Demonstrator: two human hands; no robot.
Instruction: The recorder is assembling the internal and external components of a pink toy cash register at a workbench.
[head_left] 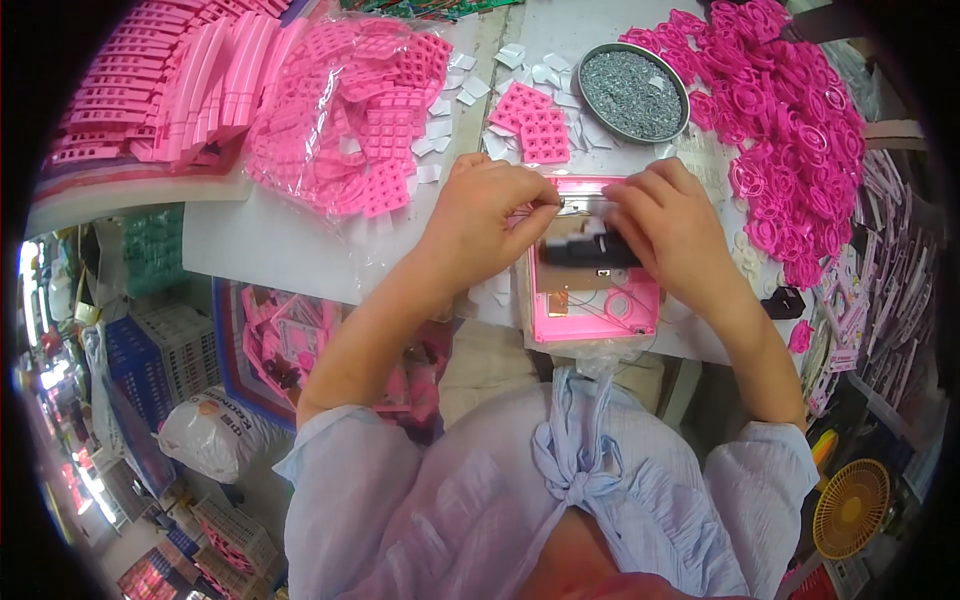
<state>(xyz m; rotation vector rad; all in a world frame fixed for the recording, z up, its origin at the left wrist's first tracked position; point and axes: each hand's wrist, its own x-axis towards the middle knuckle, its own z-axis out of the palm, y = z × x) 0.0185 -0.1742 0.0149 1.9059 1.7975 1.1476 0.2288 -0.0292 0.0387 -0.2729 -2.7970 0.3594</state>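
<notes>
A pink plastic case lies at the table's front edge, its inside facing up, with thin wires and a small pink ring within. My left hand pinches at the case's far left corner; whatever is between the fingertips is too small to make out. Over the far right side, my right hand has its fingers bent and drawn together. A dark black object, partly blurred, sticks out leftward from under that palm, across the case; its kind is unclear.
Beyond the case stand a round tray of small screws and pink keypads. A bag of pink keypads and stacked pink shells fill the left. Pink ring-shaped parts heap up at right. Below left is a bin of pink parts.
</notes>
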